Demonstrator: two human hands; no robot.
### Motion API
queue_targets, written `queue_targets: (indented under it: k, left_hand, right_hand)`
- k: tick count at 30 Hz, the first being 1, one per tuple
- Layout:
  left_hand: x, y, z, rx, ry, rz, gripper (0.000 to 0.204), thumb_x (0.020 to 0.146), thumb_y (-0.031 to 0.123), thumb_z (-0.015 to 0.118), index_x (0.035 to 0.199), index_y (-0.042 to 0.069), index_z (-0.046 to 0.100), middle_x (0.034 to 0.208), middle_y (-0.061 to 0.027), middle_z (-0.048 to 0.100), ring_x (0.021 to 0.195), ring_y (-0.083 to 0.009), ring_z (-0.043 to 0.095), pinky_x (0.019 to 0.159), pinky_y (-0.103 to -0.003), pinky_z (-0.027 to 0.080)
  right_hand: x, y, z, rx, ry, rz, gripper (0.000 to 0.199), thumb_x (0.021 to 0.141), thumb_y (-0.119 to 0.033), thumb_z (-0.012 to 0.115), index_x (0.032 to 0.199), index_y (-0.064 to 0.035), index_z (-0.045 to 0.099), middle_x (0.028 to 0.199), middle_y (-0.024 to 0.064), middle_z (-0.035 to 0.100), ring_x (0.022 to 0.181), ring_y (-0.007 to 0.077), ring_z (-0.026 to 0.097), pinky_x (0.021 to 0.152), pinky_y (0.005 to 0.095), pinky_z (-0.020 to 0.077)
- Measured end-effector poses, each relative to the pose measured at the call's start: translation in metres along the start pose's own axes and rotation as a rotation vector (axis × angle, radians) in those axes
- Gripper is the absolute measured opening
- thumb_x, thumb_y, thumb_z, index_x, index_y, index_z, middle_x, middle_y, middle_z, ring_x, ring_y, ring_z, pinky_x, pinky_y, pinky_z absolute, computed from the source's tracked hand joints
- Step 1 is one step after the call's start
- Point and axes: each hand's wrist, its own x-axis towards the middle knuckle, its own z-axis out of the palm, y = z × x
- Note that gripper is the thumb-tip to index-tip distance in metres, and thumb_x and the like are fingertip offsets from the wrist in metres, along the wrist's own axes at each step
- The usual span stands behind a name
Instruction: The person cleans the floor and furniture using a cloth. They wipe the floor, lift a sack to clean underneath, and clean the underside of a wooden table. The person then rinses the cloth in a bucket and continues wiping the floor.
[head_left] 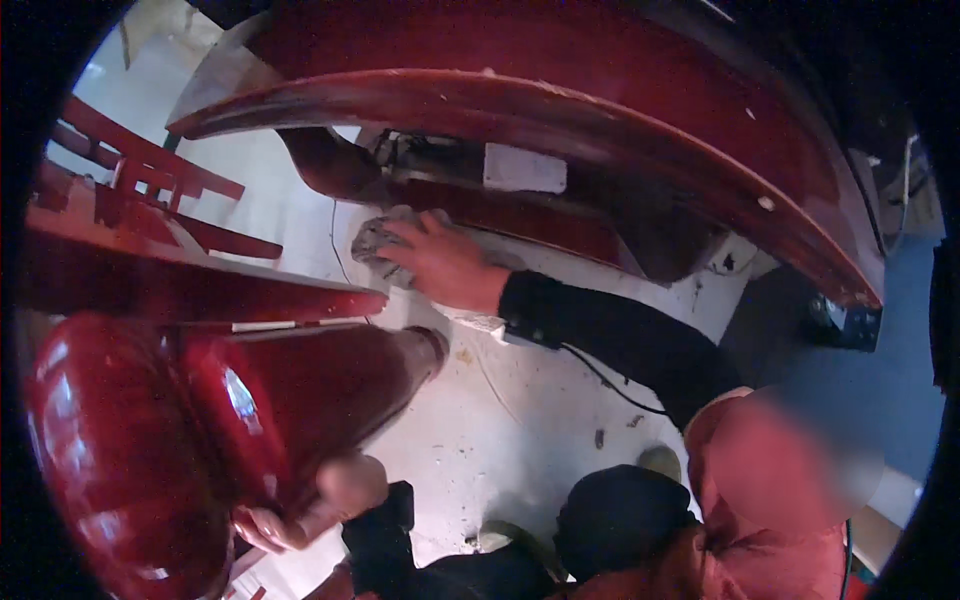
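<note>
My left hand curls its fingers against the underside of a glossy dark-red turned leg. A fat ribbed bulb forms one end of that leg, and it tapers to a narrow foot toward the middle of the view. Farther up, my right hand lies across a crumpled grey cloth, its fingers spread over the folds and pressing on it. The cloth is in front of a large red furniture piece with a curved edge. Part of the cloth is hidden under my palm.
A pale label sits on the underside of the furniture piece. A red tapered rail runs above the leg, with a slatted red frame beyond. A dark cord trails below my right forearm. Debris dots the pale floor.
</note>
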Motion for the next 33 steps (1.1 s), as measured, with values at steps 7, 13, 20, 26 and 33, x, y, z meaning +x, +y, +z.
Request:
queue_targets:
  k: [7,13,20,26,33]
  left_hand:
    - [0.009,-0.028,0.034,-0.210,0.413,0.324,0.070,0.090,0.044,0.034,0.127,-0.013,0.051,0.131,-0.0241,0.052,0.126,-0.0343,0.044,0.111,-0.046,0.032]
    - [0.002,-0.039,0.015,-0.052,0.238,0.371,0.069,0.095,0.046,0.038,0.132,-0.012,0.043,0.133,-0.0286,0.048,0.126,-0.0363,0.044,0.111,-0.048,0.033]
    - [-0.001,-0.024,0.001,-0.083,0.056,0.078,0.072,0.092,0.057,0.054,0.126,-0.005,0.040,0.134,-0.0278,0.039,0.126,-0.0359,0.036,0.113,-0.050,0.030]
    - [0.009,-0.010,0.005,-0.211,0.005,-0.011,0.066,0.093,0.055,0.060,0.127,0.000,0.045,0.132,-0.0223,0.036,0.132,-0.0373,0.034,0.109,-0.053,0.036]
    - [0.015,0.005,-0.013,-0.281,-0.221,-0.095,0.060,0.089,0.040,0.072,0.130,0.003,0.048,0.137,-0.0196,0.030,0.135,-0.0376,0.029,0.110,-0.053,0.032]
  right_hand:
    - [0.075,0.022,0.111,-0.560,0.190,-0.267,0.050,0.079,-0.014,0.064,0.129,-0.0099,0.059,0.144,0.0072,0.048,0.133,0.0391,0.041,0.094,0.0487,0.0507]
    - [0.059,0.028,0.119,-0.064,-0.151,-0.041,0.051,0.081,-0.013,0.059,0.132,-0.0181,0.059,0.146,0.0038,0.048,0.134,0.0387,0.043,0.106,0.0488,0.0406]
    - [-0.043,0.056,0.060,0.058,0.002,0.148,0.063,0.072,-0.001,0.061,0.131,-0.0228,0.058,0.150,0.0001,0.044,0.136,0.0366,0.041,0.105,0.0545,0.0387]
    - [-0.187,-0.002,0.031,-0.025,-0.282,0.149,0.069,0.067,0.000,0.063,0.131,-0.0242,0.058,0.152,-0.0040,0.040,0.136,0.0351,0.038,0.100,0.0591,0.0389]
    - [-0.263,-0.048,0.013,0.527,-0.415,0.154,0.058,0.061,0.006,0.057,0.112,-0.0170,0.072,0.127,0.0025,0.064,0.125,0.0288,0.052,0.105,0.0418,0.0415]
